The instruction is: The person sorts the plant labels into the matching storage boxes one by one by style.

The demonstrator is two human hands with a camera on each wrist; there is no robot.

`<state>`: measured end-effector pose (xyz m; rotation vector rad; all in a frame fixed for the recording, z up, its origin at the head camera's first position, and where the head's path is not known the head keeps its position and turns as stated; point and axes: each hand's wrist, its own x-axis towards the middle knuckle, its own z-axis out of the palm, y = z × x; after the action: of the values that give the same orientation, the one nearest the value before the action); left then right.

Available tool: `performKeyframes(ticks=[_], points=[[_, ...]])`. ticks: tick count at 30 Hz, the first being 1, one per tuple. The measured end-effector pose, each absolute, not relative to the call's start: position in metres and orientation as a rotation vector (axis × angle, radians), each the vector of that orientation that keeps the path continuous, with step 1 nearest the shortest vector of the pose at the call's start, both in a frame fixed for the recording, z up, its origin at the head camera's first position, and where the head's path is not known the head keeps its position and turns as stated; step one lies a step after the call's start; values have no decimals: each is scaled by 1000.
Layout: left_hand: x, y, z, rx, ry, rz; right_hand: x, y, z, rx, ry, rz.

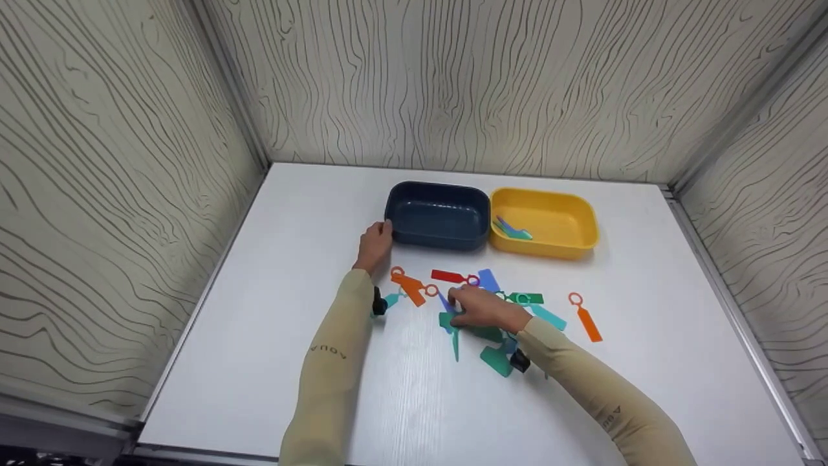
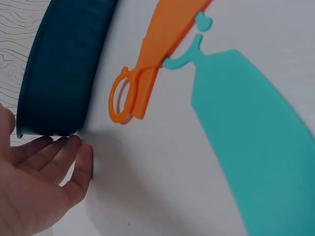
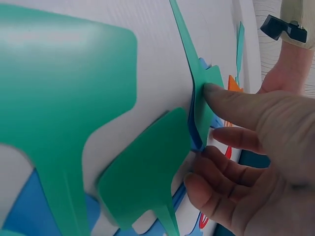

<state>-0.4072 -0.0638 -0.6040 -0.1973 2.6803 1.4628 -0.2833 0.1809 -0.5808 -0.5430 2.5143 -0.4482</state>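
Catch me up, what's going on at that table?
A person has the right grip pinching a green tag, a blue tag just beneath it, while the left grip touches a corner of the dark blue bin. The yellow bin holds a few blue and green tags. Orange tags, a red tag and others lie loose on the white table.

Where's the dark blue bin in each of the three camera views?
Head: the dark blue bin sits upper middle, beside the yellow bin.
Left wrist: upper left, cut off at the top.
Right wrist: lower right, mostly hidden behind the right hand.
Shared landmark: the left hand, at least partly visible in all three.
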Motion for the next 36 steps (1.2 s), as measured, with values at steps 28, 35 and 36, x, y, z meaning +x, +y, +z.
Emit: performKeyframes(ticks=[28,35,36], points=[[-407,-65,-603,-203,2672,1472,-289,187,-577,-525,2487,-647],[-407,-63,-603,-219,2673,1458,-291,193,-566,-576,2433,-873],[-407,-63,-603,-218,2671,1461,-291,195,-565,-581,2421,-910]])
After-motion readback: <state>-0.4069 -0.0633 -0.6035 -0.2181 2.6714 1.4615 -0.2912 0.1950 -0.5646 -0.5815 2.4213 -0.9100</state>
